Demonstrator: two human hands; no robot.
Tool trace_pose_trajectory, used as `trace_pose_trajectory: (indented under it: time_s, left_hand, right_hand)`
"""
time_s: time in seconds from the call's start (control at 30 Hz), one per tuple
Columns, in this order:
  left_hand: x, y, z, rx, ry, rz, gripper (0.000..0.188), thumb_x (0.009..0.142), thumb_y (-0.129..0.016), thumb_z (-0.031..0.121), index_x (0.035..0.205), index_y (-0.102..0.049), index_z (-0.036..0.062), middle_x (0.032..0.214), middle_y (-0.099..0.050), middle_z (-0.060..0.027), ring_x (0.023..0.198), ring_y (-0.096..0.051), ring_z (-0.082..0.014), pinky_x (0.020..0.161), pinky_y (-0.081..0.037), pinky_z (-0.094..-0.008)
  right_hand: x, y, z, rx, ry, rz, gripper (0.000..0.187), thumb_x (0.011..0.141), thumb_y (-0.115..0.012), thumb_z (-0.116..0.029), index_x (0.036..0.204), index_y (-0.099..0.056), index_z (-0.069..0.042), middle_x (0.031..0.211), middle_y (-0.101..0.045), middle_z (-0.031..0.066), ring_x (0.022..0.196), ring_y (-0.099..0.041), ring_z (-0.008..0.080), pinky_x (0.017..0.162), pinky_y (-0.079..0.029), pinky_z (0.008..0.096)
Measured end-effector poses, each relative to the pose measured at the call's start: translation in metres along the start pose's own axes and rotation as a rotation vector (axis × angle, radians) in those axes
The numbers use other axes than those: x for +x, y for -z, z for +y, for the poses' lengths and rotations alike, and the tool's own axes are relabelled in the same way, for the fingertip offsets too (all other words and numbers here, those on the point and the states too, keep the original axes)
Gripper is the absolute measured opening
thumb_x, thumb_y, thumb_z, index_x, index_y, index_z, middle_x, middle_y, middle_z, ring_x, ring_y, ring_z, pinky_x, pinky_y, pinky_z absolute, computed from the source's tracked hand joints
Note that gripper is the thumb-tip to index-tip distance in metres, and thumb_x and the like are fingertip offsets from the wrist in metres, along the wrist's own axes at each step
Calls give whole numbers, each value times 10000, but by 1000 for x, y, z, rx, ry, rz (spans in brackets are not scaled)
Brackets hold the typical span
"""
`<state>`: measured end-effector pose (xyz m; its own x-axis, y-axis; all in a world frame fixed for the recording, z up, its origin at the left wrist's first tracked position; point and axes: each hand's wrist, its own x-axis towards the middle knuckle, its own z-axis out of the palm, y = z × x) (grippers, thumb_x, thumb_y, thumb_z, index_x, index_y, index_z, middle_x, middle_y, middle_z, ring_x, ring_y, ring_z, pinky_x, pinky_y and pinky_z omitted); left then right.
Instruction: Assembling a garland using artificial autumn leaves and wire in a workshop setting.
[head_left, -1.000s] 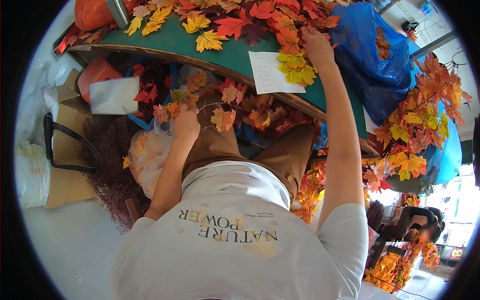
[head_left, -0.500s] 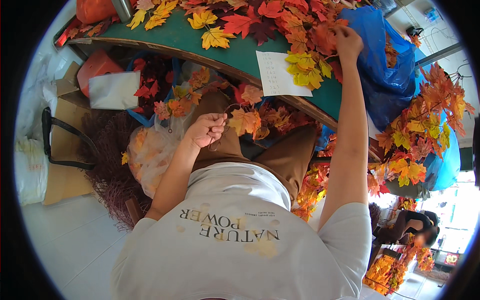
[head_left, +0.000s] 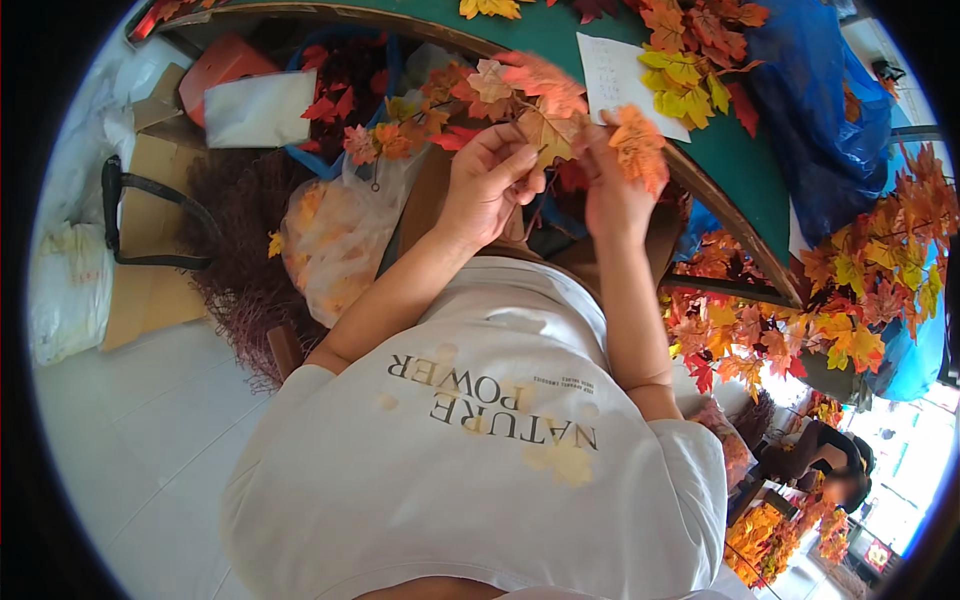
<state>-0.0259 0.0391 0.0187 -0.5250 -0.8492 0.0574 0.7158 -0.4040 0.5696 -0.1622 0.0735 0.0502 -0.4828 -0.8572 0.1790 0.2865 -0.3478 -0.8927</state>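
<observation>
The right hand, an orange artificial maple leaf grasped, has been brought from over the tabletop to the leaf garland pinched by the left hand beside the near edge, so both hands are now engaged there.

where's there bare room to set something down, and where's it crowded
Bare green tabletop shows between the yellow leaves and the blue bag. White floor tiles lie bare between the cardboard box and the shirt. It is crowded around the left hand and right hand, with orange leaves between and beside them.
</observation>
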Motion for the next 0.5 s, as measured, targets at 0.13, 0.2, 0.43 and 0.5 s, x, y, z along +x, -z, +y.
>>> trace_pose_trajectory:
  time_s: [0.13,0.2,0.43,0.5]
  left_hand:
    - [-4,-11,1,74,-38,3,161,871,-567,42,1009,-489,9,736,-557,-55,596,-571,-117,467,-411,-206]
    - [-6,-14,1,133,-70,20,182,879,-550,37,1050,-495,10,726,-543,-36,571,-522,-96,464,-389,-187]
    - [-7,-10,-3,133,-83,29,195,876,-547,23,1062,-495,-2,732,-547,-45,582,-536,-104,466,-395,-187]
    - [-6,-9,-3,97,-60,20,169,864,-561,7,1012,-483,-9,741,-560,-67,586,-572,-125,465,-415,-206]
  right_hand:
    - [-21,-11,15,269,-346,78,156,810,-630,-11,960,-589,-24,883,-613,45,749,-606,125,659,-520,253]
    - [-20,-6,19,314,-376,62,153,812,-626,-10,961,-589,-20,880,-615,49,747,-609,131,653,-522,255]
    - [-21,0,31,376,-403,8,172,883,-533,-92,1028,-544,0,763,-586,87,556,-529,153,473,-477,292]
    - [-22,-1,30,386,-411,19,175,882,-536,-94,1031,-545,-2,763,-587,89,557,-530,154,469,-477,294]
